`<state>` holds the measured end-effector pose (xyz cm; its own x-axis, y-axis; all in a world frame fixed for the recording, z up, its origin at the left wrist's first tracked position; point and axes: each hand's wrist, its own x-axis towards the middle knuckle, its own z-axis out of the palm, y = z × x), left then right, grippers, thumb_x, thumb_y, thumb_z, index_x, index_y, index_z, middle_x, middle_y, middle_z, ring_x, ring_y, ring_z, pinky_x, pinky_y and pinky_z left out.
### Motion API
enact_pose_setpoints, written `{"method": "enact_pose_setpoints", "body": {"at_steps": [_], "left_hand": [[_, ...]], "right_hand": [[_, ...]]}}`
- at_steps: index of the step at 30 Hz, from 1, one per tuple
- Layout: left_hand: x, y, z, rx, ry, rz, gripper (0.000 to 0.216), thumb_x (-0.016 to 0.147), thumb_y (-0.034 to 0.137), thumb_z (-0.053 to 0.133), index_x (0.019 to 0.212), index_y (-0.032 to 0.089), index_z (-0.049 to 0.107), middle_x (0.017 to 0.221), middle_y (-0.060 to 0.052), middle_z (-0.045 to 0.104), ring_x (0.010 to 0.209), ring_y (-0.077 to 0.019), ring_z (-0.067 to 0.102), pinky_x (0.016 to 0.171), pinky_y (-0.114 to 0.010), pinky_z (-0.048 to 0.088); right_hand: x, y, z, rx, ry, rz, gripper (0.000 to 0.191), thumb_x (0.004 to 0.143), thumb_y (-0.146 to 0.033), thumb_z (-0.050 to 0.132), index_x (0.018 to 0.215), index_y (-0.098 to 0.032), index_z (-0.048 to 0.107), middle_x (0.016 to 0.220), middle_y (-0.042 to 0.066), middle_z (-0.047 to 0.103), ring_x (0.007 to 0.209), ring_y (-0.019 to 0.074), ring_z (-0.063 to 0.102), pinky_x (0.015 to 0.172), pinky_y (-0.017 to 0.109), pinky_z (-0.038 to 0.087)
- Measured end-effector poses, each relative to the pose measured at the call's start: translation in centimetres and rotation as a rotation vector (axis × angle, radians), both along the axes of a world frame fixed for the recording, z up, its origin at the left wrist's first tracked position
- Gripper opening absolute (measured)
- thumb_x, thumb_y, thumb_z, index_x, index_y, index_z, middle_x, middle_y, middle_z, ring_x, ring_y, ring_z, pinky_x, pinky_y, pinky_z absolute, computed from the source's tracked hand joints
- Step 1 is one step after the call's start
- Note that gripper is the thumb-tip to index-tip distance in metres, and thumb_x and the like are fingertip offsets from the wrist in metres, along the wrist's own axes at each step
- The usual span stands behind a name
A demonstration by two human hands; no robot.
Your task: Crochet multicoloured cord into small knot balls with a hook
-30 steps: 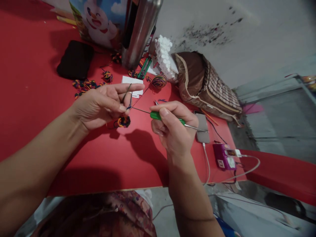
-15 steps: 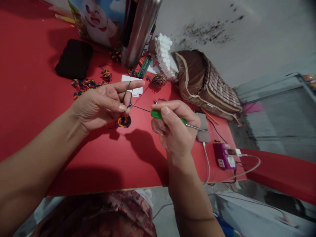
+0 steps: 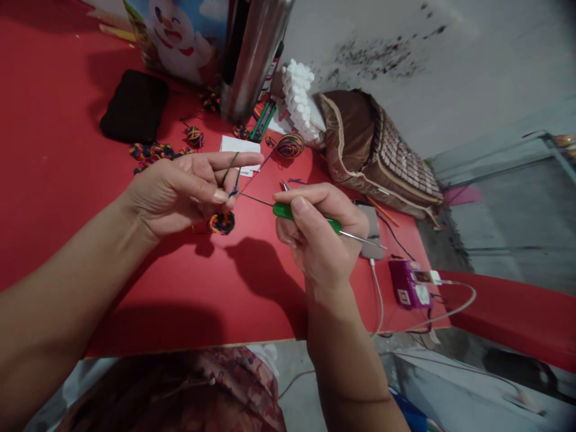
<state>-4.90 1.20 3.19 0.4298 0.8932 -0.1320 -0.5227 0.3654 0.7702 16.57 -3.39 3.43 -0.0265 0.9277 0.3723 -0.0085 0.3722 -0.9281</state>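
My left hand (image 3: 186, 189) pinches a small multicoloured crochet piece (image 3: 222, 222) at its top between thumb and fingers. A strand of dark yarn (image 3: 237, 168) loops over its outstretched index finger. My right hand (image 3: 321, 225) grips a crochet hook (image 3: 283, 210) by its green handle, and the thin metal shaft reaches left to the stitches at my left fingertips. Whether the tip sits inside a loop is too small to tell. Behind the hands lies a ball of multicoloured yarn (image 3: 289, 146), with a strand running toward my left hand.
A steel flask (image 3: 256, 60), a cartoon-printed box (image 3: 180, 42) and a black pouch (image 3: 135, 107) stand at the back of the red table (image 3: 180, 300). White folded paper (image 3: 240, 146), a brown bag (image 3: 378, 150), a charging phone (image 3: 369, 231) and a purple box (image 3: 408, 283) surround the hands.
The hook and my right hand have shifted very slightly, and the crochet piece hangs a little further left. Both hands keep their grips.
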Motion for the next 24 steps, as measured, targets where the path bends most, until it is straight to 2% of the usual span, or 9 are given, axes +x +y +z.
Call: {"method": "enact_pose_setpoints", "body": {"at_steps": [3,6,9,12,16,19,24], "left_hand": [[0.3,-0.1,0.3,-0.046,0.006,-0.106,0.061,0.066,-0.001,0.077,0.125,0.013,0.085,0.076,-0.002,0.073,0.061,-0.0119,0.07,0.058,-0.018,0.054],[0.8,-0.3,0.4,-0.044,-0.014,-0.057,0.067,0.064,0.0,0.086,0.129,0.017,0.083,0.074,0.001,0.072,0.062,-0.0106,0.069,0.061,-0.018,0.055],[1.1,-0.4,0.2,-0.027,-0.011,-0.006,0.082,0.064,0.0,0.088,0.142,0.023,0.078,0.074,0.004,0.073,0.066,-0.0122,0.072,0.064,-0.018,0.057],[1.2,-0.4,0.2,-0.013,-0.023,0.037,0.098,0.065,0.001,0.089,0.157,0.024,0.068,0.078,0.003,0.077,0.067,-0.0127,0.073,0.066,-0.019,0.058],[1.5,-0.5,0.3,0.022,-0.008,0.101,0.117,0.066,0.002,0.09,0.173,0.025,0.05,0.073,0.006,0.074,0.067,-0.0131,0.07,0.065,-0.022,0.056],[2.0,-0.8,0.4,0.084,0.004,0.175,0.123,0.067,0.004,0.092,0.178,0.02,0.042,0.071,0.008,0.072,0.067,-0.0133,0.068,0.067,-0.023,0.057],[2.5,-1.1,0.4,0.079,0.021,0.25,0.124,0.066,0.001,0.089,0.178,0.02,0.04,0.069,0.008,0.07,0.063,-0.0135,0.063,0.066,-0.026,0.055]], "right_hand": [[0.1,-0.1,-0.2,0.013,-0.016,-0.003,0.02,0.102,-0.042,0.08,0.1,-0.022,0.085,0.058,-0.006,0.055,0.044,0.0079,0.041,0.044,0.026,0.038],[0.1,0.0,-0.6,-0.008,-0.031,-0.013,0.024,0.102,-0.046,0.079,0.1,-0.022,0.084,0.059,-0.006,0.056,0.044,0.0084,0.042,0.044,0.026,0.039],[-0.1,0.2,-0.9,-0.011,-0.003,-0.027,0.025,0.101,-0.047,0.079,0.1,-0.022,0.083,0.057,-0.007,0.054,0.043,0.0088,0.042,0.043,0.026,0.038],[-0.7,0.2,-1.4,0.027,-0.015,-0.046,0.023,0.104,-0.045,0.076,0.104,-0.023,0.082,0.059,-0.007,0.055,0.046,0.0094,0.046,0.046,0.026,0.042],[-1.3,-0.1,-2.1,0.124,-0.112,-0.105,0.022,0.109,-0.043,0.069,0.112,-0.024,0.08,0.067,-0.005,0.061,0.052,0.0107,0.054,0.054,0.028,0.05],[-1.3,-0.4,-2.4,0.187,-0.191,-0.14,0.02,0.111,-0.04,0.067,0.119,-0.026,0.08,0.073,-0.004,0.066,0.059,0.0113,0.061,0.063,0.03,0.056],[-1.2,-0.2,-2.5,0.187,-0.221,-0.136,0.023,0.112,-0.039,0.065,0.125,-0.029,0.082,0.08,-0.001,0.072,0.067,0.0148,0.069,0.069,0.033,0.06]]}}
